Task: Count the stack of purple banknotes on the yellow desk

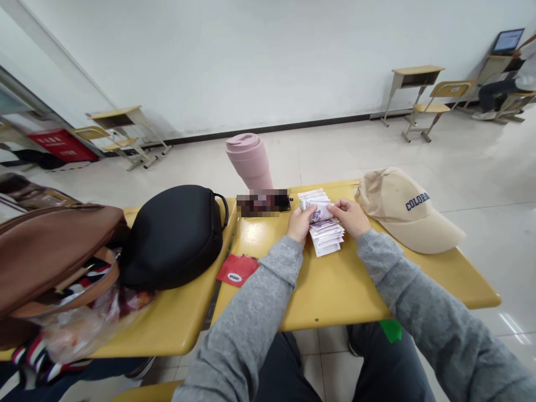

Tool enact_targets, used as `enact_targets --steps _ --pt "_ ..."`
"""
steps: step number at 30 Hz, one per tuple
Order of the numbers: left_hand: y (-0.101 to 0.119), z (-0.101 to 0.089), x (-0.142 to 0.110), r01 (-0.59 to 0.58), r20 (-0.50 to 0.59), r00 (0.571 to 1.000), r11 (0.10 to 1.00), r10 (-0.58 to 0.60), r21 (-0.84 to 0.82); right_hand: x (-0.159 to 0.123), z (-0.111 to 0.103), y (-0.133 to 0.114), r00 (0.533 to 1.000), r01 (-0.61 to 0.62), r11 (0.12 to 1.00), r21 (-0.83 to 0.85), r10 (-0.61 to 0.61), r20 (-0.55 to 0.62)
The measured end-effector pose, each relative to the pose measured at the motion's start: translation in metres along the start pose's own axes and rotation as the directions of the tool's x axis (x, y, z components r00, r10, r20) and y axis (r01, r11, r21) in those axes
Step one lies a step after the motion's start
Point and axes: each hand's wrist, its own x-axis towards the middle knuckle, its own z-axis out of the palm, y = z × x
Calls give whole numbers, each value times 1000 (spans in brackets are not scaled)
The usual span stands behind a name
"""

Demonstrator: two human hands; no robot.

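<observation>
A stack of small printed paper slips (326,237), white with purple print, sits between my hands above the yellow desk. My left hand (298,223) grips its left side, thumb laid over the top sheet. From the right, my right hand (352,216) pinches the upper edge of that sheet between thumb and fingers. The lower slips fan out toward me. Just left of my left forearm lies a flat red pouch (238,270) with a white oval label. A beige cap (402,209) with dark blue lettering rests to the right of my right hand.
A pink tumbler (250,159) stands at the desk's (355,298) far edge, behind a blurred-out dark object (259,204). Leftward are a round black case (173,237), a brown bag (58,251) and a clear plastic bag (79,335). A person (513,78) sits far right.
</observation>
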Motion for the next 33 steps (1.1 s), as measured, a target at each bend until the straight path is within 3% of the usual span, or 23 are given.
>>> enact_targets --steps 14,22,33 --pt "-4 -1 1 1 -11 1000 1000 -2 -23 5 -1 10 996 89 996 0 -89 32" --pt "-4 -2 2 -25 -41 999 999 24 -26 3 0 6 997 68 997 18 -68 -23" --pt "-2 -1 1 -30 -30 999 999 30 -11 1 1 2 997 73 997 36 -73 1"
